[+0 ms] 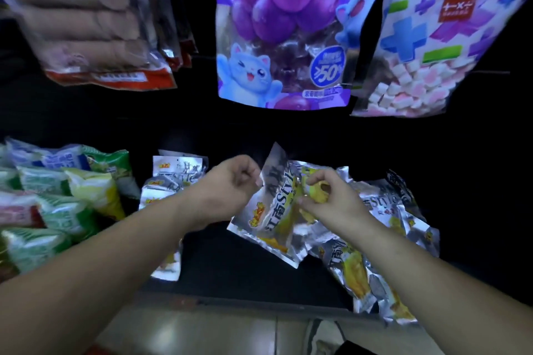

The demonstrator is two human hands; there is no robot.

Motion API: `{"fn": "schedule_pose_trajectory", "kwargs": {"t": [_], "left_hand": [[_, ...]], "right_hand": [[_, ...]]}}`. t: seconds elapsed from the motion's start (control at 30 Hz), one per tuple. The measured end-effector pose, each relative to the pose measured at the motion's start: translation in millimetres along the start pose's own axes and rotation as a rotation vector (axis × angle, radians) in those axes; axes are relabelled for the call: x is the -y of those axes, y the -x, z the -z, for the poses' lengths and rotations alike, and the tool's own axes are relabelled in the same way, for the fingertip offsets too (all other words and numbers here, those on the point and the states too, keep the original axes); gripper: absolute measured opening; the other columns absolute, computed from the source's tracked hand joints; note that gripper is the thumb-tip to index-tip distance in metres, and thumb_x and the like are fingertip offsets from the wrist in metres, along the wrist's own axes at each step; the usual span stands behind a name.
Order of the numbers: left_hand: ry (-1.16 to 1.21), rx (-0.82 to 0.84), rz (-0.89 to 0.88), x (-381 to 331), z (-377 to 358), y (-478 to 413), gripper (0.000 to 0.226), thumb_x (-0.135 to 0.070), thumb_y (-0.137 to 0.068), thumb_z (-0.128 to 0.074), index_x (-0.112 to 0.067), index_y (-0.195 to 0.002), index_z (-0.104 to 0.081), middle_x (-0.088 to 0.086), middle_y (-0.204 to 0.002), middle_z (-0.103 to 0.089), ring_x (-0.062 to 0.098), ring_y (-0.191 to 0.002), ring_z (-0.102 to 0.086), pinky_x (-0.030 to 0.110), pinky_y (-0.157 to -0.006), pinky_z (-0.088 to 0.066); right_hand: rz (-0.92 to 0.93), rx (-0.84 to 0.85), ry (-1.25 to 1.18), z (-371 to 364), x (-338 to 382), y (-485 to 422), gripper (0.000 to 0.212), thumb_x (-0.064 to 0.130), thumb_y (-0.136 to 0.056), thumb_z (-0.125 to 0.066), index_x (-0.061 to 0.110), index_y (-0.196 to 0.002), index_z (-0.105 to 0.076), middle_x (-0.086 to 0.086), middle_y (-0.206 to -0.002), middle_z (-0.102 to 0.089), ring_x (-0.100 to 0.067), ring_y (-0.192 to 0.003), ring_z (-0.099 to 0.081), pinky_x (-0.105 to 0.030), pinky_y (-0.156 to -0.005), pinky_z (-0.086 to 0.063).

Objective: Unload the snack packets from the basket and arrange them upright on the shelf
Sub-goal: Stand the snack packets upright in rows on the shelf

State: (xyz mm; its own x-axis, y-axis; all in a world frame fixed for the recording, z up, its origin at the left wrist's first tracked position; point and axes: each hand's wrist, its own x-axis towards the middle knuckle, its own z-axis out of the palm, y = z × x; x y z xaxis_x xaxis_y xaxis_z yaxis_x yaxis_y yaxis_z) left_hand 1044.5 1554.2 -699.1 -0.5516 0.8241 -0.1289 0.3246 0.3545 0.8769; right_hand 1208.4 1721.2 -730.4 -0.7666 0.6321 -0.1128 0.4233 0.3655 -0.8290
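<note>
A: Snack packet (pixel 274 210), silver and yellow; where?
B: Tilted over the dark shelf (pixel 230 262), between both hands; just beside other silver packets (pixel 386 204).
A: Hands?
B: Upper edge pinched by the left hand (pixel 230 181); middle gripped by the right hand (pixel 326 199), fingers curled.
A: Above?
B: Purple grape pouch (pixel 282 26), hanging.

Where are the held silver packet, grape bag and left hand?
held silver packet (pixel 272 212): head view, printed front.
grape bag (pixel 284 23): head view, grape picture.
left hand (pixel 230 186): head view, back of hand.
</note>
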Motion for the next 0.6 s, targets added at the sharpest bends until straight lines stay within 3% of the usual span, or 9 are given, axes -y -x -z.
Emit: {"fn": "schedule_pose_trajectory", "kwargs": {"t": [0.1,0.17,0.23,0.3,0.37,0.43,0.6], "left_hand": [[-0.099,0.014,-0.015,10.8,29.0,38.7,0.018,-0.015,-0.102,-0.048,-0.026,-0.09,-0.054,0.011,-0.067,-0.051,0.02,-0.056,-0.04,0.032,-0.049,-0.034],[-0.148,0.015,-0.035,21.3,41.4,61.8,0.015,-0.018,-0.104,-0.047,-0.027,-0.094,-0.052,0.018,-0.068,-0.052,0.019,-0.055,-0.04,0.035,-0.05,-0.035],[-0.157,-0.014,-0.058,33.1,51.6,79.2,0.012,-0.017,-0.105,-0.048,-0.024,-0.097,-0.053,0.022,-0.07,-0.054,0.018,-0.054,-0.039,0.032,-0.05,-0.035],[-0.14,-0.062,-0.065,46.1,59.1,89.2,0.01,-0.017,-0.105,-0.05,-0.021,-0.098,-0.054,0.014,-0.067,-0.058,0.015,-0.052,-0.04,0.024,-0.05,-0.034],[-0.128,-0.095,-0.05,57.8,63.2,93.5,0.011,-0.016,-0.104,-0.052,-0.022,-0.096,-0.056,0.008,-0.063,-0.056,0.011,-0.048,-0.04,0.019,-0.047,-0.034],[-0.124,-0.089,-0.03,67.7,65.7,93.8,0.012,-0.018,-0.104,-0.053,-0.024,-0.096,-0.057,0.014,-0.066,-0.057,0.013,-0.047,-0.038,0.021,-0.046,-0.033],[0.057,-0.073,0.0,80.0,83.6,92.2,0.007,-0.027,-0.103,-0.057,-0.025,-0.101,-0.063,0.032,-0.07,-0.046,0.024,-0.054,-0.031,0.035,-0.05,-0.029]], "right_hand": [[0.015,0.138,0.015,-26.2,32.9,11.3,0.03,0.032,-0.085,-0.081,0.028,-0.1,-0.056,0.01,-0.12,-0.058,-0.022,-0.103,-0.064,-0.022,-0.069,-0.047],[0.033,0.254,0.005,-47.3,46.5,17.2,0.032,0.032,-0.082,-0.084,0.028,-0.097,-0.056,0.007,-0.11,-0.064,-0.027,-0.103,-0.067,-0.032,-0.074,-0.053],[0.062,0.353,-0.008,-68.3,53.0,19.6,0.033,0.031,-0.079,-0.086,0.029,-0.092,-0.056,0.005,-0.101,-0.065,-0.018,-0.097,-0.067,-0.041,-0.084,-0.055],[0.074,0.424,-0.076,-86.4,58.3,22.7,0.032,0.024,-0.08,-0.087,0.024,-0.092,-0.056,0.006,-0.094,-0.063,-0.007,-0.087,-0.064,-0.038,-0.082,-0.056],[0.062,0.453,-0.116,-101.8,61.4,27.1,0.03,0.019,-0.082,-0.085,0.018,-0.092,-0.056,0.005,-0.094,-0.063,-0.009,-0.089,-0.066,-0.038,-0.084,-0.057],[0.054,0.458,-0.094,-113.7,63.2,29.6,0.029,0.019,-0.083,-0.084,0.017,-0.093,-0.057,0.005,-0.096,-0.062,-0.015,-0.098,-0.066,-0.04,-0.087,-0.056],[0.083,0.435,-0.084,-125.1,70.3,19.2,0.033,0.021,-0.079,-0.087,0.022,-0.088,-0.055,0.018,-0.081,-0.056,-0.006,-0.079,-0.055,-0.027,-0.072,-0.046]]}}
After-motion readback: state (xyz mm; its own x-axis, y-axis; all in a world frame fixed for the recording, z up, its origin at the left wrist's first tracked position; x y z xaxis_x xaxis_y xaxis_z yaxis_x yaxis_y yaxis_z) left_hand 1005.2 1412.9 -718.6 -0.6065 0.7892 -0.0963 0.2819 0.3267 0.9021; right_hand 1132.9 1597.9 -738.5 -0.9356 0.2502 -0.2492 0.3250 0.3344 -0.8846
